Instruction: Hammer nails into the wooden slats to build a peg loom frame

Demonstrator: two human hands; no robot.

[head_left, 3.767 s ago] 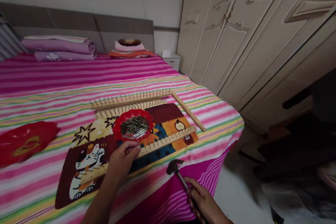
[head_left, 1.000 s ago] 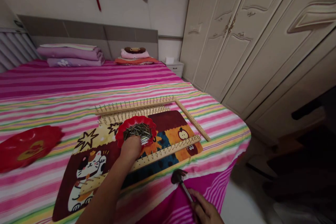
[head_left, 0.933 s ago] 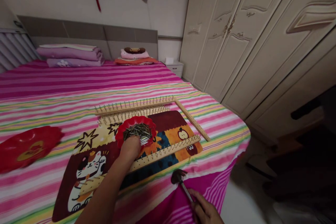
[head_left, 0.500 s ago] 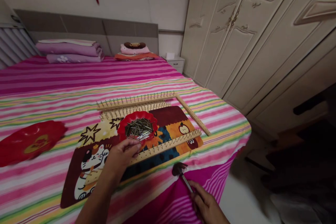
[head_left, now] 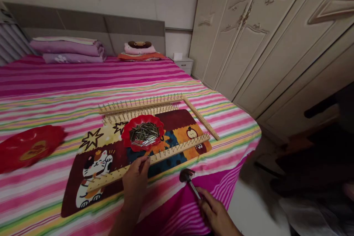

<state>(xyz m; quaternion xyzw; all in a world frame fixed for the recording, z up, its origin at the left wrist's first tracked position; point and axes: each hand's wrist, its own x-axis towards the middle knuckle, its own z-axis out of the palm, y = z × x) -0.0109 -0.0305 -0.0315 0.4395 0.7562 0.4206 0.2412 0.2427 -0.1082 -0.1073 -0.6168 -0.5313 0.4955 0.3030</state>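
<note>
My left hand (head_left: pixel 135 179) is pinched over the near wooden strip (head_left: pixel 177 149), with a nail barely showing at its fingertips. Part of the strip lies hidden behind that hand; nails stand in it on both sides. Just beyond sits a red scalloped bowl (head_left: pixel 127 141) full of loose nails (head_left: pixel 145 132). In my right hand (head_left: pixel 214 210) is a claw hammer (head_left: pixel 190 180), its dark head resting low over the bed's near edge, apart from the strip. Under the strip and bowl lies a cat-patterned mat (head_left: pixel 74 184).
Behind the bowl is a wooden frame (head_left: pixel 200 117) with rows of upright nails. A red lid-like tray (head_left: pixel 16 147) lies at left on the striped bed (head_left: pixel 91 92). Folded bedding (head_left: pixel 69 48) is near the headboard, and a wardrobe (head_left: pixel 221 44) stands at right.
My left hand has come out of the nail bowl and moved down toward me, to the near strip, fingers pinched. My right hand keeps hold of the hammer in nearly the same place.
</note>
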